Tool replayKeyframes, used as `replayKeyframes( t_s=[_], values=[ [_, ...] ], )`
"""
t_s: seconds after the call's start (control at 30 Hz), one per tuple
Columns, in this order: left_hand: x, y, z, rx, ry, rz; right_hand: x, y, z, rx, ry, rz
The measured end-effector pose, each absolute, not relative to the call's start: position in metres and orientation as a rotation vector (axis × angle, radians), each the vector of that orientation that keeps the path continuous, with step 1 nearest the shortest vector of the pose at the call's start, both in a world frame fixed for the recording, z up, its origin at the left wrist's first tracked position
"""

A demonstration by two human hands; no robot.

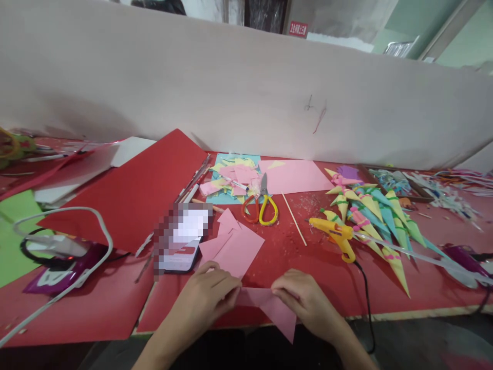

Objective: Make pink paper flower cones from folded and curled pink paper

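Where the red desk (323, 277) ran below a pale wall (192, 82), a big red sheet (142, 180) covered its left part. Paper cones (372, 210) in yellow, blue and green were heaped on the right, just beside a yellow glue gun (335, 233). At the front edge, the left hand (215, 293) and the right hand (304, 298) pinched a piece of pink paper (278, 311) between thumbs and fingers, stretched between them. The phone (185, 241) lay beside pink cutouts (234, 246); beyond these were open scissors (263, 205) and, smallest, a thin wooden stick (294, 218).
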State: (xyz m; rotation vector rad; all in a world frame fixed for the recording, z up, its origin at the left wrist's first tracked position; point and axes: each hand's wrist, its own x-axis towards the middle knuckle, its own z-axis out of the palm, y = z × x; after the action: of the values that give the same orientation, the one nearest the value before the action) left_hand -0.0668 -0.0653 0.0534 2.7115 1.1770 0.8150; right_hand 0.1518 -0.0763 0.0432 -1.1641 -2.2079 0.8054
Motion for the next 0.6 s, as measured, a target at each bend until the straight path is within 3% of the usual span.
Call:
replayKeyframes(
  t_s=[0.37,0.6],
  values=[
    [-0.091,-0.061,0.053,2.592,1.396,0.868,0.163,-0.071,0.025,-1.315,-2.08,0.888],
    [-0.166,-0.047,0.046,2.476,1.909,0.701,0.169,-0.086,-0.003,-1.41,-2.029,0.56]
  ],
)
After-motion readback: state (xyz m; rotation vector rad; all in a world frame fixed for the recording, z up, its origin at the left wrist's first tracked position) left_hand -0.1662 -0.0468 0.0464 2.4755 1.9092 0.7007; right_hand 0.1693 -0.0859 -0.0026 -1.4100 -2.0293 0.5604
